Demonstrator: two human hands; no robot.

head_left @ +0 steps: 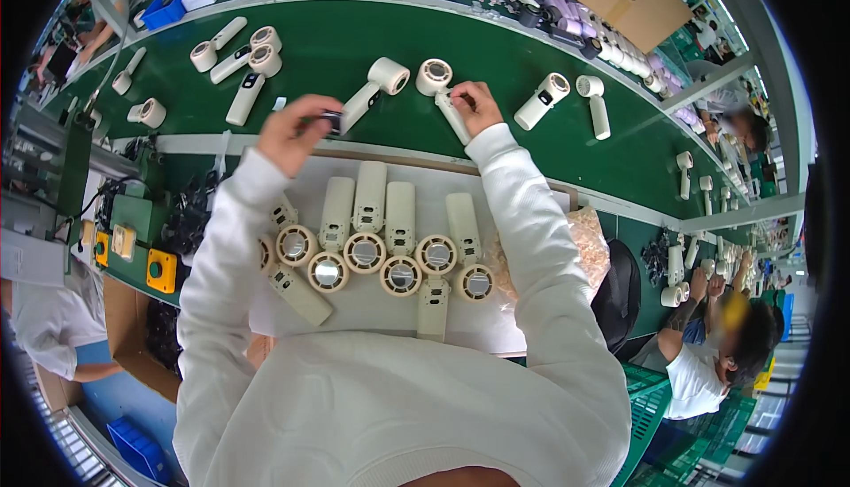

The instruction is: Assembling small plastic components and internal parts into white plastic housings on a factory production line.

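My left hand [297,133] is closed, pinching a small dark glossy part [332,121] between thumb and fingers. Just beyond it, a cream handheld fan [360,108] lies on the green surface. My right hand [478,108] has its fingers curled at the handle of another cream handheld fan [434,77], whose round head points away from me. Below my arms, on a white board [372,310], lie several cream fans [400,275] with round mirror-like centres. Their handles [370,195] point in different directions.
More fans [543,102] are spread along the green bench [328,40]. A clear bag [586,248] sits by my right forearm. Yellow-cased buttons [161,271] stand at left. A cardboard box [624,0] is at the far right; co-workers [699,354] sit on both sides.
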